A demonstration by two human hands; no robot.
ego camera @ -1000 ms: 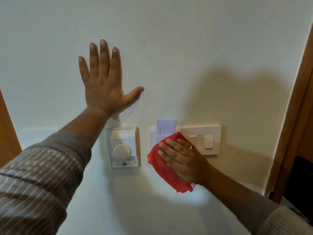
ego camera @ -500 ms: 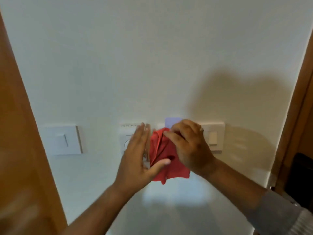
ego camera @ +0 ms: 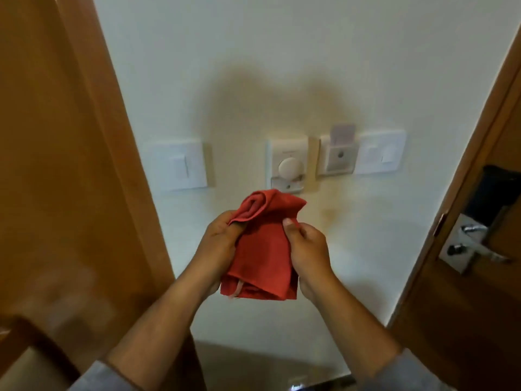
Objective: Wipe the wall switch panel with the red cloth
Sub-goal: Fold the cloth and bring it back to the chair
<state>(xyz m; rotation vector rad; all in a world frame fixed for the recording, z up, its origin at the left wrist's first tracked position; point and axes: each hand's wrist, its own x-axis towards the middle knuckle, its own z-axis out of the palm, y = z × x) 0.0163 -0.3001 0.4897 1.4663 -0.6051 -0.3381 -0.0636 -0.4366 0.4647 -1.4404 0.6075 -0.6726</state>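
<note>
The red cloth [ego camera: 263, 249] is bunched and partly folded, held in front of the wall and away from it. My left hand [ego camera: 218, 244] grips its left side and my right hand [ego camera: 306, 249] pinches its right edge. Above the cloth, a row of white fittings sits on the cream wall: a single switch panel [ego camera: 179, 165] at the left, a thermostat with a round dial [ego camera: 289, 165], a key-card holder [ego camera: 338, 159] with a card in it, and a second switch panel [ego camera: 380, 155] at the right. Neither hand touches any fitting.
A brown wooden door frame [ego camera: 64, 165] runs down the left. At the right stands a wooden door [ego camera: 465, 306] with a metal lock plate and lever handle [ego camera: 468, 244]. The floor shows dark at the bottom.
My right hand has pulled the cloth off the right-hand panel and down. My left hand left the wall and now grips the cloth too. The view has drawn back, showing more fittings.
</note>
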